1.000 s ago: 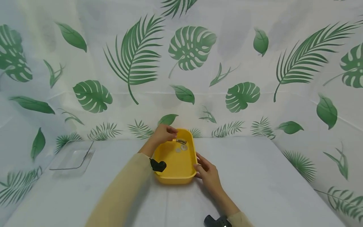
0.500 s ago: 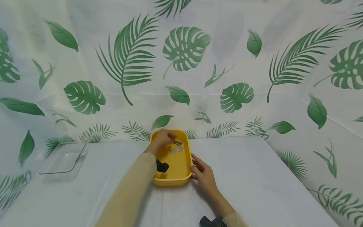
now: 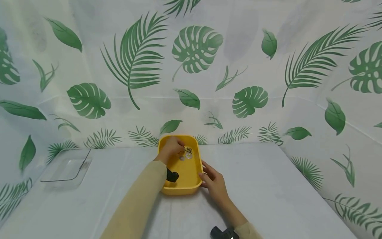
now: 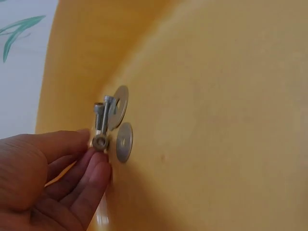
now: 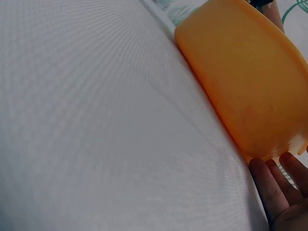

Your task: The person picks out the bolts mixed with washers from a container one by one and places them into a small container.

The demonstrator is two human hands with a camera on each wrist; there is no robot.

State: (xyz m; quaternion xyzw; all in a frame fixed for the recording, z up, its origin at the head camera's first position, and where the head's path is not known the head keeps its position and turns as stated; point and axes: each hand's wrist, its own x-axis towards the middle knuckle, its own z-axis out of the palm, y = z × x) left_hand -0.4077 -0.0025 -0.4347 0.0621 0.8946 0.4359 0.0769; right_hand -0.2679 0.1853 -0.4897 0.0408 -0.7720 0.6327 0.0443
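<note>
A yellow plastic tray (image 3: 183, 191) stands on the white table. Inside it, toward the far end, my left hand (image 3: 171, 147) reaches down. In the left wrist view the thumb and fingertips of that hand (image 4: 62, 178) pinch a small socket-head bolt (image 4: 100, 141), its head facing the camera. Just beyond the fingertips lie two more bolts (image 4: 99, 115). Flat washers (image 4: 124, 142) are beside them against the tray bottom. My right hand (image 3: 217, 186) is at the tray's near right side; its extended fingers (image 5: 269, 187) touch the outer wall, with the thumb at the rim.
A clear, shallow container (image 3: 67, 171) with a dark rim line stands at the table's left rear. Behind the table hangs a white cloth (image 3: 209, 109) printed with green leaves. Black wrist cameras (image 3: 223, 233) sit at both sleeves.
The left hand has gone from above the tray's far rim down into the tray, beside the bolts. The right hand stays at the tray's side. The head view has shifted slightly.
</note>
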